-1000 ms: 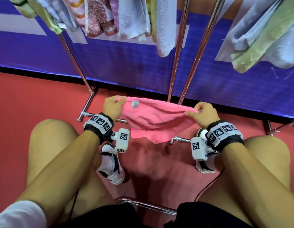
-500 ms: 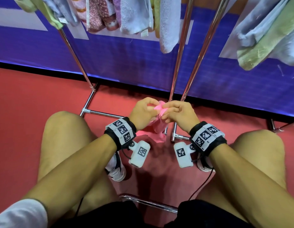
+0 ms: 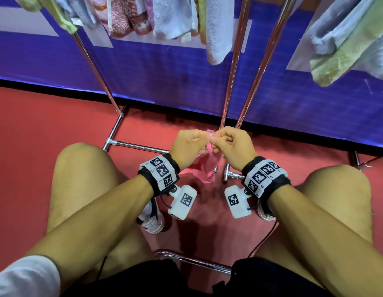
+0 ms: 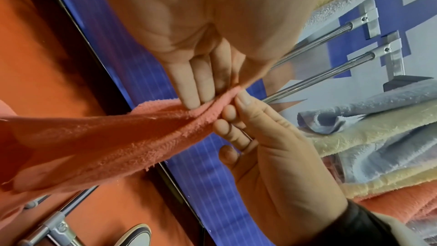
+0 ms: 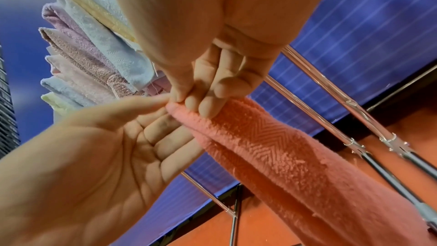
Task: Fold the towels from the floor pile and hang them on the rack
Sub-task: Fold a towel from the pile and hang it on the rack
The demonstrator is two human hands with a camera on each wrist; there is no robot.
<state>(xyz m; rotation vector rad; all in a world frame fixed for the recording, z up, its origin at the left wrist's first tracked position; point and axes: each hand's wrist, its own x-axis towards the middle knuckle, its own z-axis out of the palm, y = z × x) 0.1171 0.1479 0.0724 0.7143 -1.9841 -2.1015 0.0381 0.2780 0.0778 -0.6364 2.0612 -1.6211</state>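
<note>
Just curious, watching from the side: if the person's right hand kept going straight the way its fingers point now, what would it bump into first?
Probably the left hand. The right hand points toward it, both pinching the pink towel at almost the same spot.

pink towel (image 3: 204, 166) | folded double | hanging, top corners together

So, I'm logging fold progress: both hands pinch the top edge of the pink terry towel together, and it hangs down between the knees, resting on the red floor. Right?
Nearly. In the head view, the pink terry towel hangs clear of the red floor. The left hand and right hand do pinch its top edge together.
</note>
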